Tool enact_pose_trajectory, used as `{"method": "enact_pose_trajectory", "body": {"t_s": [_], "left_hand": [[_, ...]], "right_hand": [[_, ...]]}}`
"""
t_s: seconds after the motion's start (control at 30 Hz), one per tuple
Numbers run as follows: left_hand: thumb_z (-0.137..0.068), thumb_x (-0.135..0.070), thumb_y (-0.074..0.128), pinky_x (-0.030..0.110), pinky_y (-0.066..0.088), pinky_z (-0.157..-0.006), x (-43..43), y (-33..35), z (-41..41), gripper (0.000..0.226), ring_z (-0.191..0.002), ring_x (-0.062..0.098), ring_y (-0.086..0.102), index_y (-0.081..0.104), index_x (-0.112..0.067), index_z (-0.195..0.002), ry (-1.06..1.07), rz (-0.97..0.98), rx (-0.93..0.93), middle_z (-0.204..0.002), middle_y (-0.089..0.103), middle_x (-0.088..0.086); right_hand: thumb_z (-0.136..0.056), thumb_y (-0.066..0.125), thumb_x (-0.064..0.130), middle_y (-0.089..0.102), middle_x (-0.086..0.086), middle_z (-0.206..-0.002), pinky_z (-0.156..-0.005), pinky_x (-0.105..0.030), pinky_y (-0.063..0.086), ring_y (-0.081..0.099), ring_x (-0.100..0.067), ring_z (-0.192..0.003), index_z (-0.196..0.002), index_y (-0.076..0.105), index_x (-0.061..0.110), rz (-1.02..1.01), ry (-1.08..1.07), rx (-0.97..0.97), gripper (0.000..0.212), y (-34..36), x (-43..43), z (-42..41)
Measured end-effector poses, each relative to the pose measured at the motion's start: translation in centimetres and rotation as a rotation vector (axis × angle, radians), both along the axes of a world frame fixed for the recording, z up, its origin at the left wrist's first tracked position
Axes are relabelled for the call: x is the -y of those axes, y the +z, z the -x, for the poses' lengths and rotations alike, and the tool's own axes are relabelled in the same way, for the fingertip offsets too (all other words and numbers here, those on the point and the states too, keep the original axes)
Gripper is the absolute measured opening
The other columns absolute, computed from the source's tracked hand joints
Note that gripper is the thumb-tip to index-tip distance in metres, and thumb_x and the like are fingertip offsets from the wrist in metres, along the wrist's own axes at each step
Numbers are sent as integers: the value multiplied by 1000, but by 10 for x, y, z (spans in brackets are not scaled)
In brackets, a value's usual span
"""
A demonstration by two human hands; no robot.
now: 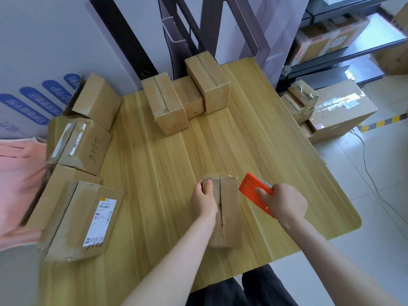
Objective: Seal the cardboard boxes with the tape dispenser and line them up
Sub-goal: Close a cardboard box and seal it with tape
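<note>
A small cardboard box (229, 213) lies lengthwise on the wooden table (167, 173) near its front edge, with clear tape along its top seam. My left hand (204, 200) grips the box's far left corner, thumb on top. My right hand (284, 202) holds an orange tape dispenser (251, 186) just right of the box's far end, lifted slightly off it. Three sealed boxes (170, 104), (189, 98), (209, 82) stand side by side at the table's far edge.
Several larger boxes (81, 217), (81, 144), (97, 100) are stacked along the table's left side, beside a pink cloth (17, 184). More boxes (340, 111) sit on the floor to the right, near dark metal shelving (331, 51).
</note>
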State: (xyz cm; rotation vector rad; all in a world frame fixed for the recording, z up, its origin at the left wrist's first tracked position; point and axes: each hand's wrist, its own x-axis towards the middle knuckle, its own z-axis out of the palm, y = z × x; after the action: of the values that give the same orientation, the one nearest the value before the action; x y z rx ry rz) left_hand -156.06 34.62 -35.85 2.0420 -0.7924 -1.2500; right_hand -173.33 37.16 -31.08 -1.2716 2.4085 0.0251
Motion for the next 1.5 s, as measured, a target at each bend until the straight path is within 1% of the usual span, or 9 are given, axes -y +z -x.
{"method": "enact_pose_trajectory", "body": {"t_s": [0.23, 0.33, 0.47, 0.67, 0.83, 1.07, 1.17, 1.33, 1.5], "left_hand": [[-92, -32, 54, 34, 44, -89, 2, 12, 31, 35, -102, 23, 56, 53, -13, -122, 420, -80, -226, -121, 59, 6], [-92, -15, 57, 33, 38, -105, -2, 13, 23, 38, -125, 18, 46, 54, -14, -130, 174, 281, 138, -132, 53, 2], [-87, -3, 60, 19, 41, -94, 8, 11, 15, 23, -105, 14, 60, 73, -13, -104, -428, 724, 446, -106, 70, -1], [-95, -25, 53, 25, 38, -95, 29, 3, 22, 41, -122, 14, 47, 49, -25, -136, -823, 304, 586, -135, 54, -9], [-97, -22, 47, 22, 35, -62, 51, 27, 29, 30, -90, 11, 58, 53, -27, -127, -985, 114, 758, -120, 61, -5], [-89, -22, 50, 26, 46, -88, 89, 41, 47, 33, -115, 19, 57, 59, -26, -121, -1353, -181, 855, -126, 58, -6], [-94, -25, 44, 28, 41, -87, 83, 37, 45, 30, -120, 22, 52, 54, -23, -122, -1268, -161, 827, -129, 57, -3], [-92, -25, 57, 32, 41, -94, 28, 38, 8, 37, -118, 18, 52, 58, -21, -129, -748, 390, 753, -128, 60, -6], [-98, -32, 49, 26, 44, -92, 5, 17, -9, 37, -122, 14, 53, 53, -28, -135, -633, 157, 575, -135, 56, -10]], "right_hand": [[-89, 60, 45, 47, -1, -40, -43, -26, 38, 47, -11, -36, -54, 53, 6, 544, -513, 568, 53, 40, -3, -4], [-90, 62, 40, 45, -4, -45, -44, -26, 35, 43, -17, -44, -51, 49, 9, 592, -629, 707, 52, 45, -8, -22], [-90, 63, 37, 42, -4, -48, -36, -17, 31, 40, -12, -41, -57, 50, 5, 578, -711, 792, 48, 39, -11, -34], [-89, 63, 43, 50, -6, -55, -49, -28, 35, 45, -18, -50, -59, 55, 7, 515, -759, 839, 48, 41, -4, -20], [-89, 64, 43, 54, -4, -54, -49, -27, 36, 49, -17, -50, -59, 57, 10, 508, -736, 850, 45, 42, -2, -20], [-89, 63, 41, 51, 2, -45, -40, -19, 35, 47, -10, -40, -54, 56, 10, 561, -650, 819, 48, 40, -9, -27], [-89, 63, 42, 52, 2, -45, -38, -17, 35, 47, -10, -40, -56, 58, 8, 574, -625, 824, 47, 39, -12, -29], [-89, 62, 41, 46, 9, -36, -35, -13, 31, 44, -9, -38, -53, 53, 11, 554, -633, 842, 48, 40, -15, -26], [-93, 61, 32, 49, -5, -48, -27, -12, 29, 42, -3, -25, -58, 53, 5, 558, -655, 906, 45, 54, -14, -29]]}}
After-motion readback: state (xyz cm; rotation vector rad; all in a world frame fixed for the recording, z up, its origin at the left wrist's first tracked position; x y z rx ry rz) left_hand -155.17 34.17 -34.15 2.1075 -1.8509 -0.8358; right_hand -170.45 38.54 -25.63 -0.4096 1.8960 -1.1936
